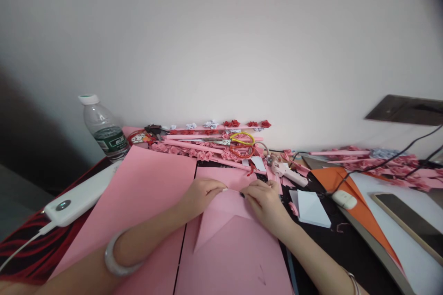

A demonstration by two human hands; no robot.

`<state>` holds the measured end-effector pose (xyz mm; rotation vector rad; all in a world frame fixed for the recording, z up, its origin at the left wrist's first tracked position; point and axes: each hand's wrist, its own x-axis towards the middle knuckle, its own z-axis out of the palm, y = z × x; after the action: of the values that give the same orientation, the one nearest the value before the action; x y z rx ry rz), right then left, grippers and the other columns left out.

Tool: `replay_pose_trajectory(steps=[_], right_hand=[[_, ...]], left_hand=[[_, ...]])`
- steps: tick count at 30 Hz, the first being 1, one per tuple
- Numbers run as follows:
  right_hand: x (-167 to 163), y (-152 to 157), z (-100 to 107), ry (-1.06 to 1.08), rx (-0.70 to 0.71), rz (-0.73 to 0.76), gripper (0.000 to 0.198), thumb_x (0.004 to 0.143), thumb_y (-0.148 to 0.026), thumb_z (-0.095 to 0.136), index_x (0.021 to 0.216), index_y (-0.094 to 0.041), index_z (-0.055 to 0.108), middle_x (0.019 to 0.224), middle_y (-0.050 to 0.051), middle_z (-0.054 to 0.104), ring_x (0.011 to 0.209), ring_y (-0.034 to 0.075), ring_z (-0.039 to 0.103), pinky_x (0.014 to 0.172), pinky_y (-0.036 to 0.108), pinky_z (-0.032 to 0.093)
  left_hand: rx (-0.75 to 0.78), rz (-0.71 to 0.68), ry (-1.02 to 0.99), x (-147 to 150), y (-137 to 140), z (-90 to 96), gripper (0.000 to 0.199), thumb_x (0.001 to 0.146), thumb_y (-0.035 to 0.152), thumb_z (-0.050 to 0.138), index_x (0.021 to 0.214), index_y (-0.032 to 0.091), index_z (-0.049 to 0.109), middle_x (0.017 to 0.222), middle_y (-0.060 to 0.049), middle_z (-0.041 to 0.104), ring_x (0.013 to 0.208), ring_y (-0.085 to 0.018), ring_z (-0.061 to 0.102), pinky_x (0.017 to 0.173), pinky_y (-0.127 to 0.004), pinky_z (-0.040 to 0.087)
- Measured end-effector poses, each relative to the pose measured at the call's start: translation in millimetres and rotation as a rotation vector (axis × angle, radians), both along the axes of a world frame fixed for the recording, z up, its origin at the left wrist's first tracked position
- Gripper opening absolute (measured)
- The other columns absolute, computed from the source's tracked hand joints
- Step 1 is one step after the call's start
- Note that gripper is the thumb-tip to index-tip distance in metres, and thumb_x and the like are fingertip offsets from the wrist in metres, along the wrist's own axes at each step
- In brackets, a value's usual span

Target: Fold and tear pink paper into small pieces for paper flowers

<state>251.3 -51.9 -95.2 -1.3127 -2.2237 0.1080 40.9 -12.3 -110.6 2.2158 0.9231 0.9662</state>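
Note:
A sheet of pink paper (242, 253) lies on the table in front of me, with a folded flap (213, 223) slanting across its upper part. Thumb and fingers of my left hand (202, 196) are closed at the flap's upper edge. A short way to the right, my right hand (265, 200) has its bent fingers closed on the same edge, the thumb tucked low. Some of the fingertips are hidden. Under my left forearm spreads a larger pink sheet (152, 184).
Paper flowers on pink sticks (200, 152) and scissors (242, 138) lie along the wall. A glue gun (290, 173), white paper slips (313, 209), an earbud case (344, 199) and a phone (411, 221) are right. Left are a bottle (109, 131) and a white power bank (83, 193).

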Motion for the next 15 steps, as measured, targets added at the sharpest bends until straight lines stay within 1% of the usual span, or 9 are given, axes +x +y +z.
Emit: replay_pose_trajectory(steps=[3, 6, 8, 12, 15], right_hand=[[15.4, 8.4, 0.8, 0.035, -0.091, -0.073, 0.023, 0.078, -0.008, 0.048, 0.08, -0.024, 0.065, 0.081, -0.001, 0.065, 0.078, 0.015, 0.057, 0.07, 0.031, 0.026], [29.6, 15.6, 3.4, 0.045, -0.115, -0.151, 0.02, 0.079, -0.013, 0.048, 0.08, -0.024, 0.065, 0.083, 0.0, 0.066, 0.081, 0.017, 0.057, 0.071, 0.032, 0.027], [34.9, 18.4, 4.2, 0.034, -0.09, -0.178, 0.02, 0.08, -0.015, 0.048, 0.079, -0.024, 0.066, 0.082, 0.001, 0.066, 0.08, 0.018, 0.057, 0.071, 0.032, 0.029], [40.3, 22.0, 1.6, 0.014, 0.025, -0.241, 0.02, 0.08, -0.015, 0.046, 0.08, -0.021, 0.066, 0.076, 0.003, 0.067, 0.073, 0.019, 0.059, 0.067, 0.031, 0.034], [44.3, 24.1, 1.7, 0.08, 0.07, -0.308, 0.021, 0.079, -0.016, 0.045, 0.083, -0.018, 0.065, 0.072, 0.006, 0.066, 0.071, 0.02, 0.059, 0.063, 0.031, 0.039]], left_hand=[[0.001, 0.077, -0.015, -3.9, 6.8, -2.0, 0.018, 0.081, 0.019, 0.049, 0.08, 0.02, 0.068, 0.08, 0.001, 0.07, 0.072, -0.013, 0.062, 0.068, -0.021, 0.044], [-0.025, 0.154, -0.038, -5.3, 11.3, -3.2, 0.019, 0.081, 0.021, 0.049, 0.078, 0.019, 0.067, 0.079, 0.0, 0.069, 0.072, -0.014, 0.062, 0.066, -0.021, 0.044], [-0.049, 0.185, -0.056, -4.6, 11.8, -2.9, 0.019, 0.081, 0.023, 0.048, 0.077, 0.018, 0.067, 0.079, 0.0, 0.069, 0.073, -0.015, 0.061, 0.066, -0.021, 0.044], [-0.137, 0.213, -0.105, -3.9, 10.8, -0.8, 0.02, 0.08, 0.027, 0.049, 0.077, 0.017, 0.066, 0.079, -0.001, 0.068, 0.074, -0.016, 0.06, 0.066, -0.022, 0.044], [-0.208, 0.249, -0.171, -6.3, 12.9, 0.2, 0.021, 0.08, 0.029, 0.049, 0.082, 0.016, 0.066, 0.081, -0.002, 0.068, 0.077, -0.017, 0.06, 0.07, -0.024, 0.044]])
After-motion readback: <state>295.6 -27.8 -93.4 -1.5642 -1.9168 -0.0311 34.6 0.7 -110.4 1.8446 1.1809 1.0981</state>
